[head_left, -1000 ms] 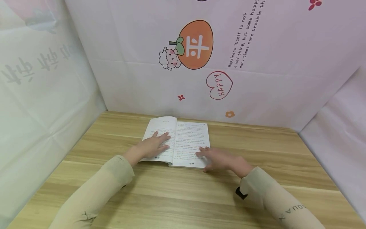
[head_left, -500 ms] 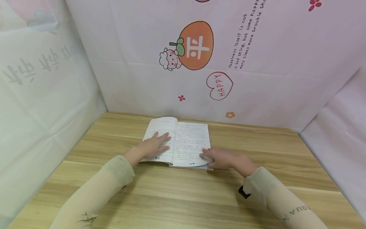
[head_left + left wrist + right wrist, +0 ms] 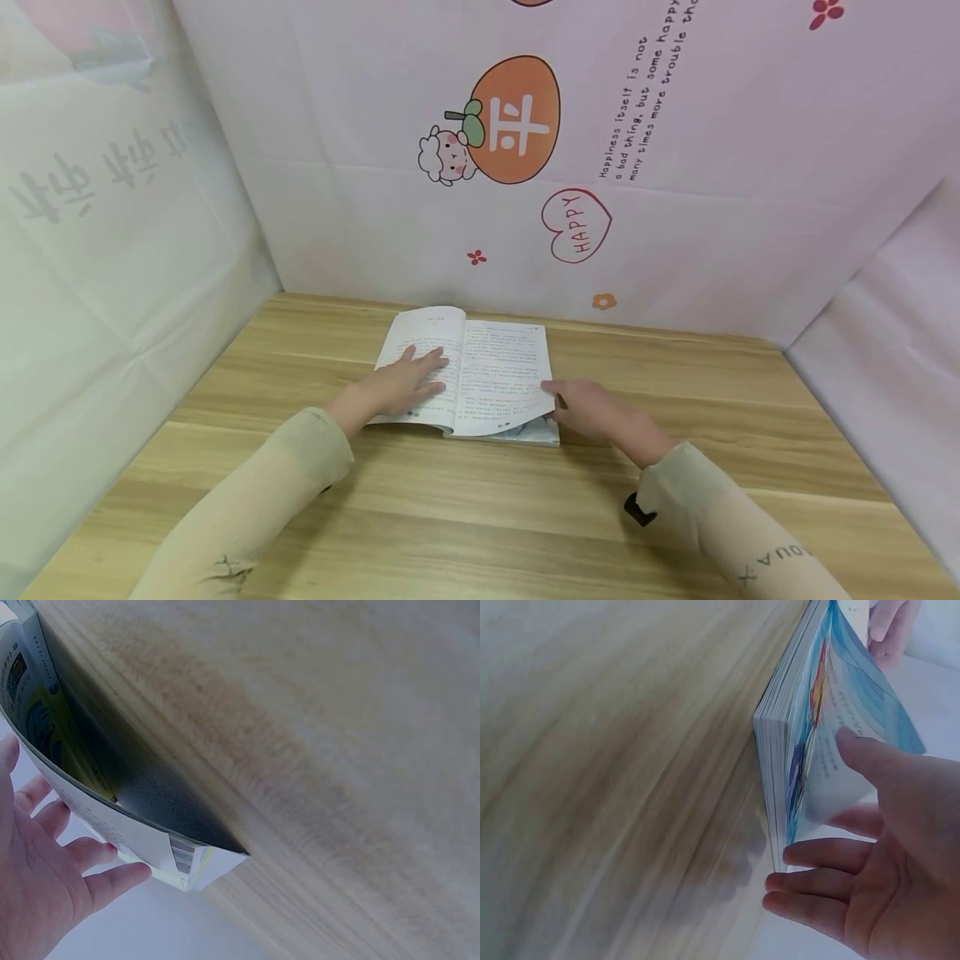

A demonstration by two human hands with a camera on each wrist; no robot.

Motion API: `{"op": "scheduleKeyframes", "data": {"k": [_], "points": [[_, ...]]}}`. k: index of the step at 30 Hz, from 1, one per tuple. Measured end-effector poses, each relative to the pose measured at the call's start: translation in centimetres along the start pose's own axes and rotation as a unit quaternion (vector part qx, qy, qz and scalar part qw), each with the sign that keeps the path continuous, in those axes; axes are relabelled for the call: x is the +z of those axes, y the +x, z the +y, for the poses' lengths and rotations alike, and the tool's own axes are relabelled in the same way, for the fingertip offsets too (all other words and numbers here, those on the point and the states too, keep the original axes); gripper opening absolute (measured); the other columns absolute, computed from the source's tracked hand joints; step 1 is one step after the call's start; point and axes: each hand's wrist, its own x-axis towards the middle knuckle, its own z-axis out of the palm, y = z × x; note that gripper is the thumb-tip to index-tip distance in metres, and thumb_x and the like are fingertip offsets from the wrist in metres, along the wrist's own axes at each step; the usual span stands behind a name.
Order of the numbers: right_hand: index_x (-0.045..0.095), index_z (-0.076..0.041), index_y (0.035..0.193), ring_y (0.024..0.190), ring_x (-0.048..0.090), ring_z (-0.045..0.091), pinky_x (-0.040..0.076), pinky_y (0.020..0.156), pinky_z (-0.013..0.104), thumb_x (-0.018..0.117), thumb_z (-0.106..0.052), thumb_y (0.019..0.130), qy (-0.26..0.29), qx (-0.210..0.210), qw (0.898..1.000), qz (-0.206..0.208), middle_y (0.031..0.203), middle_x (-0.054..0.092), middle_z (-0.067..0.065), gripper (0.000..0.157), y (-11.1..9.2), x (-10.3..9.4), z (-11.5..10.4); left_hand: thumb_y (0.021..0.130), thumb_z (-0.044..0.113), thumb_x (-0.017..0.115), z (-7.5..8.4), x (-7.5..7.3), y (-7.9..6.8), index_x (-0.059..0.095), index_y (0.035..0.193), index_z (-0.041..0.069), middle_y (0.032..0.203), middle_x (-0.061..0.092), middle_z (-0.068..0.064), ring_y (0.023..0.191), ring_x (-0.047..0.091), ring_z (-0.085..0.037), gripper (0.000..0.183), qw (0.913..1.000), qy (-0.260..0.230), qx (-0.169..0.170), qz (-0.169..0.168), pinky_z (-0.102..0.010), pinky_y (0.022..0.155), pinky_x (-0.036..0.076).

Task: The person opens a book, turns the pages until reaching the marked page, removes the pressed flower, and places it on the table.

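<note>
An open book [image 3: 498, 358] lies near the back of the table with printed text on both pages. My left hand [image 3: 395, 387] rests on the left page with its fingers spread. In the left wrist view the book's left half [image 3: 112, 825] arches above the table beside those fingers. My right hand [image 3: 596, 410] is at the right page's lower outer corner, where it pinches a page [image 3: 847, 772] between thumb and forefinger. That corner is lifted, and a coloured picture [image 3: 536, 431] shows beneath it. The other right fingers sit beside the page block [image 3: 780, 727].
The wooden table [image 3: 465, 517] extends in front of the book and to both sides. A white printed cloth [image 3: 360, 125] hangs right behind the table's back edge. White sheets also stand at left [image 3: 135, 275] and right [image 3: 885, 317].
My right hand has drawn back to the right page's outer edge and taken hold of a page. The page's lower corner has risen, uncovering a picture. The left hand has stayed put.
</note>
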Motion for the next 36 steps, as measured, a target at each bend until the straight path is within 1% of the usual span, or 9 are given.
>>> {"op": "scheduleKeyframes", "data": {"k": [4,8,14,18,23,26,30,33,36], "points": [[0.045,0.002,0.152,0.104,0.063,0.027,0.052,0.081,0.037,0.067,-0.004,0.098,-0.012,0.0,1.0,0.021,0.147,0.052,0.026,0.059,0.1,0.1,-0.5,0.111,0.042,0.042,-0.1,0.0,0.0,0.031,0.162,0.014,0.17,0.016,-0.008,0.153,0.006,-0.048,0.06,1.0,0.0,0.009,-0.001,-0.065,0.118,0.021],[0.042,-0.002,0.155,0.135,0.051,0.039,0.051,0.098,0.046,0.072,-0.004,0.095,-0.025,-0.015,0.998,0.05,0.156,0.039,0.027,0.067,0.1,0.0,-1.4,0.111,0.04,0.043,0.0,0.0,-0.1,0.027,0.163,0.014,0.171,0.014,-0.009,0.152,0.004,-0.049,0.061,0.9999,0.001,0.014,-0.001,-0.064,0.118,0.019],[0.033,-0.01,0.161,0.102,0.068,0.032,0.056,0.074,0.039,0.078,-0.007,0.091,-0.005,-0.045,0.994,0.097,0.153,0.046,0.026,0.083,0.4,0.3,-2.9,0.111,0.041,0.041,0.2,0.1,-0.1,0.026,0.164,0.016,0.171,0.011,-0.008,0.153,0.003,-0.048,0.061,0.9998,0.013,0.015,0.003,-0.066,0.117,0.023],[0.03,-0.01,0.162,0.1,0.068,0.027,0.057,0.073,0.036,0.082,-0.01,0.088,-0.014,-0.078,0.988,0.133,0.152,0.05,0.019,0.09,0.8,0.6,-3.8,0.111,0.043,0.039,0.5,0.0,0.0,0.026,0.164,0.018,0.172,0.009,-0.006,0.153,0.002,-0.046,0.06,0.9996,0.024,0.011,0.004,-0.069,0.114,0.025],[0.025,-0.014,0.163,0.074,0.063,0.021,0.052,0.059,0.033,0.086,-0.005,0.082,-0.024,-0.085,0.987,0.136,0.143,0.059,0.017,0.102,1.2,0.8,-4.8,0.111,0.045,0.039,0.7,-0.1,0.1,0.027,0.164,0.02,0.171,0.01,-0.005,0.154,0.003,-0.045,0.06,0.9994,0.034,0.007,0.005,-0.072,0.112,0.026],[0.022,-0.017,0.164,0.056,0.057,0.016,0.048,0.05,0.031,0.08,-0.009,0.09,-0.031,-0.088,0.986,0.135,0.102,0.074,0.017,0.094,1.4,1.0,-5.3,0.111,0.044,0.04,0.7,-0.2,0.1,0.028,0.164,0.019,0.171,0.01,-0.006,0.153,0.004,-0.046,0.06,0.9994,0.031,0.011,0.007,-0.071,0.112,0.026],[0.019,-0.02,0.165,0.043,0.042,0.009,0.041,0.043,0.025,0.069,-0.016,0.1,-0.023,-0.086,0.989,0.122,0.061,0.053,-0.001,0.082,1.6,1.5,-5.7,0.111,0.044,0.039,0.7,-0.2,0.1,0.028,0.164,0.018,0.171,0.01,-0.007,0.153,0.004,-0.046,0.06,0.9993,0.029,0.02,0.009,-0.068,0.114,0.025],[0.025,-0.02,0.163,0.044,0.039,0.007,0.04,0.045,0.023,0.069,-0.014,0.099,-0.012,-0.1,0.989,0.111,0.067,0.052,0.0,0.078,1.7,1.9,-5.9,0.111,0.043,0.04,0.6,-0.3,0.1,0.028,0.164,0.016,0.171,0.011,-0.009,0.153,0.005,-0.047,0.06,0.9994,0.018,0.025,0.012,-0.065,0.116,0.023],[0.034,-0.015,0.159,0.045,0.039,0.006,0.041,0.046,0.024,0.068,-0.012,0.1,-0.015,-0.133,0.985,0.111,0.1,0.07,0.014,0.068,1.7,2.4,-5.8,0.112,0.04,0.041,0.6,-0.3,0.0,0.029,0.163,0.013,0.17,0.012,-0.012,0.153,0.006,-0.047,0.059,0.9993,-0.01,0.031,0.018,-0.063,0.119,0.02]]}}
